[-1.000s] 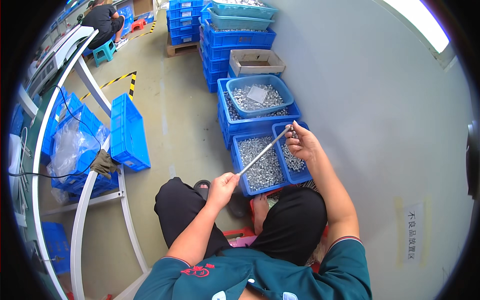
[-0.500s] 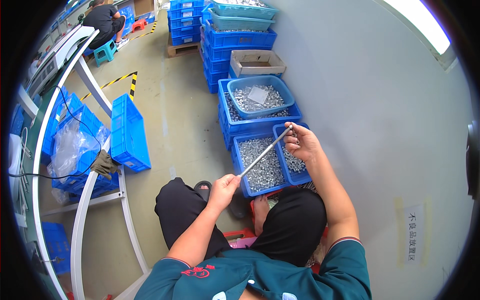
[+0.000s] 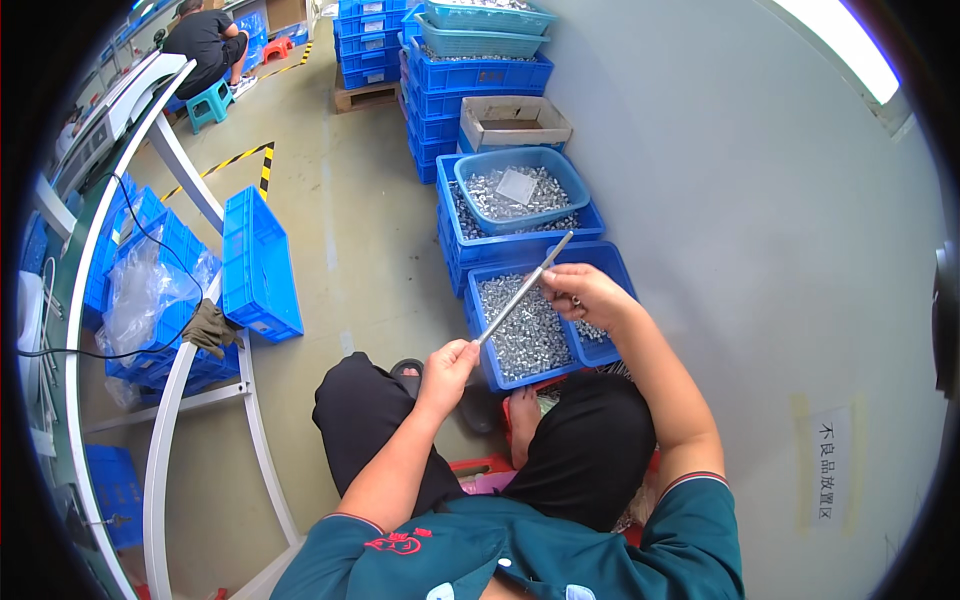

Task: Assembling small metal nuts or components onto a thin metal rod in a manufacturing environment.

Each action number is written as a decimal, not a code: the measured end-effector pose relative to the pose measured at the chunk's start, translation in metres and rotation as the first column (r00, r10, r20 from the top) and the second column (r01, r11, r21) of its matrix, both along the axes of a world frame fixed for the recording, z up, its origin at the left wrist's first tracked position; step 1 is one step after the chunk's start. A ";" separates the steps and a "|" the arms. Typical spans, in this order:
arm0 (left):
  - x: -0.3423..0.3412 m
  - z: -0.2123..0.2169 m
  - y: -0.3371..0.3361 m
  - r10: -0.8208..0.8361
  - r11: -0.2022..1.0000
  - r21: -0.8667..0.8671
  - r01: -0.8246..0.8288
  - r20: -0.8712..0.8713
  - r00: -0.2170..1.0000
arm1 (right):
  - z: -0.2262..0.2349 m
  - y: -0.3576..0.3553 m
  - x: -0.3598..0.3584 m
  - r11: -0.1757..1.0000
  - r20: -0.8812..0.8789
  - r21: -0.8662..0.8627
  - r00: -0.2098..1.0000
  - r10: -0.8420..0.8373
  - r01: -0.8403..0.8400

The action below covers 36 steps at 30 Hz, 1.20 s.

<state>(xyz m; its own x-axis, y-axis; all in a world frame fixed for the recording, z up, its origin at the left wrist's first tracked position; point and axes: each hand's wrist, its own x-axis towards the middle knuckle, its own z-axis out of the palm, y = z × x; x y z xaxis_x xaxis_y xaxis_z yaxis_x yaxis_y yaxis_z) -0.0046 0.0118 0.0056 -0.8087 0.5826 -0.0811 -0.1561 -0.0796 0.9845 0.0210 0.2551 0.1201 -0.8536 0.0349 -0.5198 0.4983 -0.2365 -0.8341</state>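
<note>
A thin metal rod (image 3: 524, 290) is held slanted above the blue bin of small metal parts (image 3: 522, 330), the left hand (image 3: 452, 362) pinching its lower end and the right hand (image 3: 580, 295) closed around its upper part. I think the rod could slip from the light pinch and fall into this bin. Behind the bin stands a beige cardboard box (image 3: 514, 122), and to its right a white rectangular sign (image 3: 832, 472) with dark characters is on the grey wall (image 3: 740, 220).

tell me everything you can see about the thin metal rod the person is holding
The rod is thin, straight and silvery, apparently metal. It slants from lower left to upper right above the blue bin of small metal parts. The left hand pinches its lower end; the right hand touches it near the upper part, and its tip sticks out beyond that hand. Any finer detail is too small to tell.
</note>
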 end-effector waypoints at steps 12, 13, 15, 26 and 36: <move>0.000 0.000 -0.004 -0.002 0.999 -0.044 0.001 -0.021 1.000 | -0.018 0.044 0.009 0.896 -0.074 -0.345 0.943 -0.323 0.280; 0.000 0.000 -0.003 0.005 0.999 -0.035 -0.006 -0.026 1.000 | -0.020 0.046 0.009 0.851 -0.042 -0.410 0.926 -0.376 0.327; 0.000 -0.001 -0.005 -0.003 0.999 -0.044 0.002 -0.031 1.000 | -0.019 0.043 0.008 0.838 -0.033 -0.423 0.918 -0.394 0.345; 0.003 0.002 -0.006 -0.033 0.979 -0.205 0.007 -0.125 0.992 | -0.024 0.048 0.005 0.830 -0.161 -0.486 0.905 -0.393 0.274; 0.002 -0.007 -0.008 -0.031 0.985 -0.170 0.007 -0.140 0.990 | -0.011 0.040 0.004 0.908 -0.202 -0.329 0.920 -0.336 0.259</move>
